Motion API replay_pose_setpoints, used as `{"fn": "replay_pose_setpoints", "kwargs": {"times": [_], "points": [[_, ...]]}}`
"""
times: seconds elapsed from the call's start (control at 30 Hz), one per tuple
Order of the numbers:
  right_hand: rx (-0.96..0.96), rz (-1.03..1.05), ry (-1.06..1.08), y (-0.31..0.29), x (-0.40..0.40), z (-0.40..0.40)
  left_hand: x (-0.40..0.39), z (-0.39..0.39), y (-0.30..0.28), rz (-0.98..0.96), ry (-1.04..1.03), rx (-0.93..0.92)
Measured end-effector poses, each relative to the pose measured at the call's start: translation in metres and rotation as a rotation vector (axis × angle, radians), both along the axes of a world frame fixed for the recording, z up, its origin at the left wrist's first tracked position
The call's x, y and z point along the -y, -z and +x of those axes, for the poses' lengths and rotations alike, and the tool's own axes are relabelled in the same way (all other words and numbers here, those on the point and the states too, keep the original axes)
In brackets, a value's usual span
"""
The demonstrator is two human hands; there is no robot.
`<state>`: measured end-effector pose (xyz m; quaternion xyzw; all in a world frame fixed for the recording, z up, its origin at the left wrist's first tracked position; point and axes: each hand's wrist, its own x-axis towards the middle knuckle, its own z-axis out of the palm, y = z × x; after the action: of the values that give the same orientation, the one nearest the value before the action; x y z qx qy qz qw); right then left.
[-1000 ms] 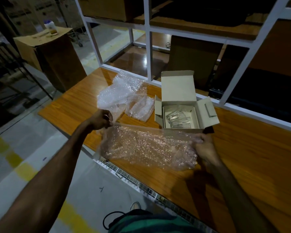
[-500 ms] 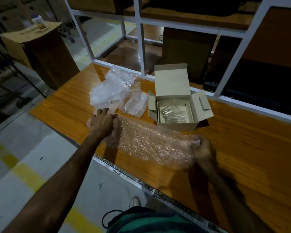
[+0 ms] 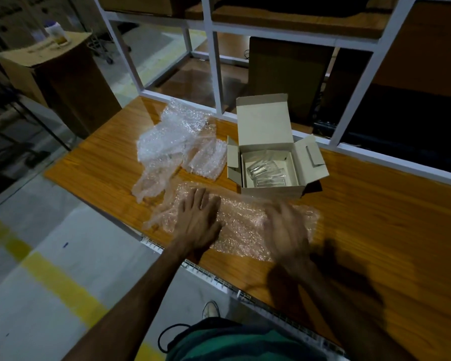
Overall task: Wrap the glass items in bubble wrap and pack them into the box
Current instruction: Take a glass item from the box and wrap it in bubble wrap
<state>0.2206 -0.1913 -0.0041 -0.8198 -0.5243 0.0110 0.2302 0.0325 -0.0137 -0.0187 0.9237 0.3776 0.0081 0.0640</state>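
Head view: a sheet of bubble wrap (image 3: pixel 241 225) lies flat on the wooden table (image 3: pixel 375 217), near its front edge. The left hand (image 3: pixel 199 220) rests palm-down on the left part of the sheet, fingers straight and spread, gripping nothing. The right hand (image 3: pixel 288 227) lies over the right part of the same sheet; it is motion-blurred, but its fingers appear extended and flat rather than curled. At 12 o'clock from the sheet, just beyond its far edge, stands the cardboard box (image 3: pixel 268 188), lid and side flaps open. Clear glass items (image 3: pixel 264 174) lie inside it, unwrapped. At 10 o'clock from the sheet, beside the box's left flap, lies a loose pile of spare bubble wrap (image 3: pixel 177 142), crumpled.
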Motion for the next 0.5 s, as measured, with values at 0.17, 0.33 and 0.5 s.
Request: {"fn": "replay_pose_setpoints", "kwargs": {"times": [0.17, 0.33, 0.5], "points": [[-0.086, -0.429, -0.188, 0.031, 0.003, -0.016, 0.005, -0.011, 0.013, -0.104, -0.08, -0.111], [-0.04, -0.436, -0.096, 0.043, 0.02, -0.003, -0.017, -0.029, 0.008, -0.096, -0.154, -0.171], [-0.055, -0.462, -0.046, 0.042, 0.025, 0.003, -0.036, -0.041, 0.005, -0.129, -0.255, -0.148]]}}
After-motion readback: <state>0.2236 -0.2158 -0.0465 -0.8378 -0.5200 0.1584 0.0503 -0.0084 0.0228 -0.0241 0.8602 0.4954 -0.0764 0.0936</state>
